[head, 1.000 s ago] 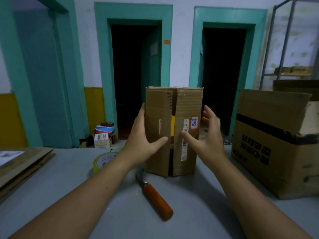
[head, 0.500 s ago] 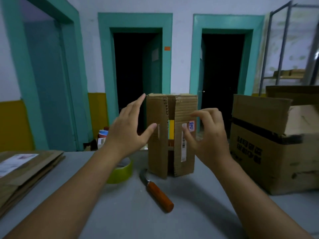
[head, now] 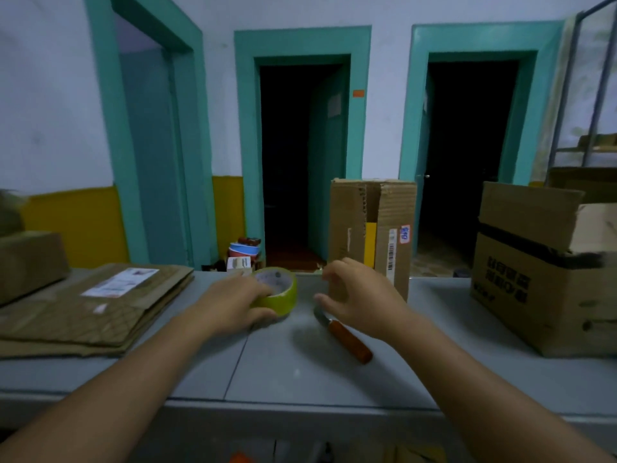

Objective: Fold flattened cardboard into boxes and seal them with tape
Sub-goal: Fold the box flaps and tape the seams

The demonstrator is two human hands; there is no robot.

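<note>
The box (head: 372, 235) is standing unheld and untaped on the table (head: 300, 372); its flaps could spring open. The left hand (head: 233, 302) is gripping the tape (head: 278, 290). The right hand (head: 360, 292), loosely curled and seemingly empty, is hovering by the knife (head: 347, 335) blade, risking a cut.

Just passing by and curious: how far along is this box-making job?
One small box stands folded upright on the table, its facing flaps not visibly taped. The left hand grips the yellow tape roll; the right hand hovers empty over the knife. Sealing remains, and a stack of flat cardboard at left waits to be folded.
</note>
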